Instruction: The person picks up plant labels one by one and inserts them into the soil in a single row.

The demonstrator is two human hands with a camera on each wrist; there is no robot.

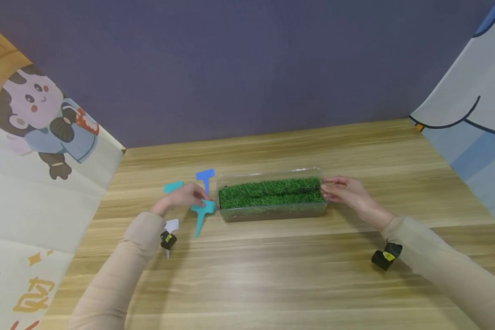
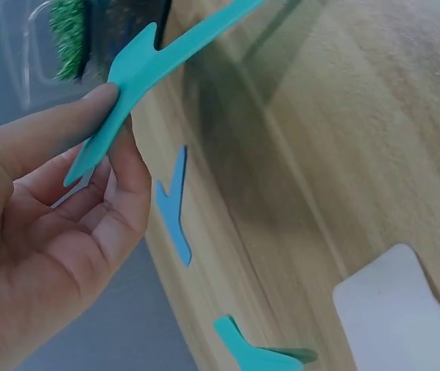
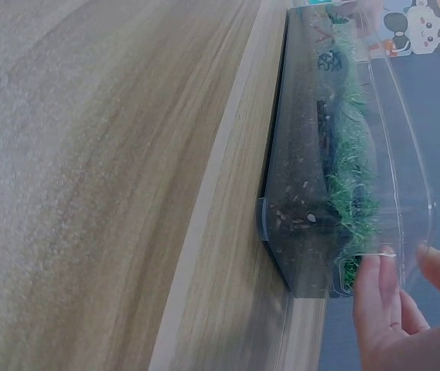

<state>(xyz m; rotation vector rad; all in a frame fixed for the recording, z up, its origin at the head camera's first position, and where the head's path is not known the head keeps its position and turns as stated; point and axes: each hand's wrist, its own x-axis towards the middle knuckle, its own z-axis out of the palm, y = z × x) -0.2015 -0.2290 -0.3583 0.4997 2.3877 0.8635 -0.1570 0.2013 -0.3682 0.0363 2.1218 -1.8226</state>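
My left hand (image 1: 185, 195) pinches a teal T-shaped plant label (image 1: 202, 209) by its wide head between thumb and fingers. In the left wrist view the label's narrow stem points away from the hand. Just right of it on the table stands a clear plastic planter box (image 1: 272, 213), long and low, with dark soil and strips of green artificial-looking grass (image 1: 268, 188) inside. My right hand (image 1: 346, 195) holds the box's right end wall, thumb and fingers at the clear rim (image 3: 393, 255).
Around the left hand lie a blue plant label (image 1: 205, 176), another teal label (image 1: 173, 186) and a white label (image 1: 172, 225), partly hidden by the wrist camera. A dark panel (image 1: 251, 68) rises behind the wooden table (image 1: 272, 275). Cartoon-printed walls flank both sides.
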